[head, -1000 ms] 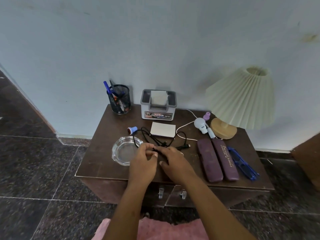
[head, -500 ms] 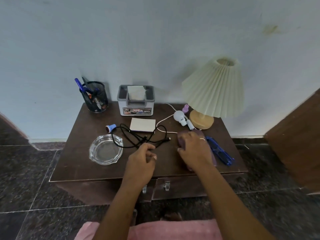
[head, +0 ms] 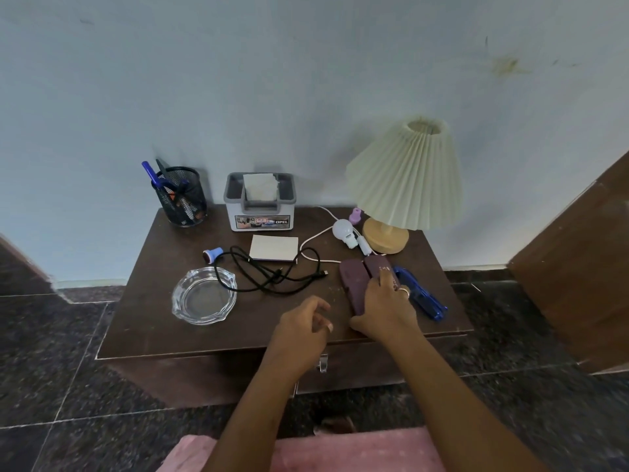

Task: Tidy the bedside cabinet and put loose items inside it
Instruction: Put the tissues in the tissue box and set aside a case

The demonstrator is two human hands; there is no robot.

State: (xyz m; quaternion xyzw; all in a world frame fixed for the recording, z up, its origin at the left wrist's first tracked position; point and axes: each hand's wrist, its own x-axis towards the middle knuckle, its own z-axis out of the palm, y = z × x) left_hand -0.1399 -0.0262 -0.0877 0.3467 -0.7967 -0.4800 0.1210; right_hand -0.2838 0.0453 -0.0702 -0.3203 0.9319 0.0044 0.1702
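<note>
At the right front of the dark wooden bedside cabinet (head: 163,321), two purple oblong cases (head: 354,277) lie side by side; our right hand (head: 384,308) clasps them. Our left hand (head: 303,328) hovers empty, loosely curled. We judge pickup is starting; next, lift them, open the drawer (head: 367,362).

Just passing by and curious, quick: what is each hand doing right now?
Left hand: loosely curled, holding nothing.
Right hand: laid over two dark purple oblong cases; a firm grip cannot be told.
</note>
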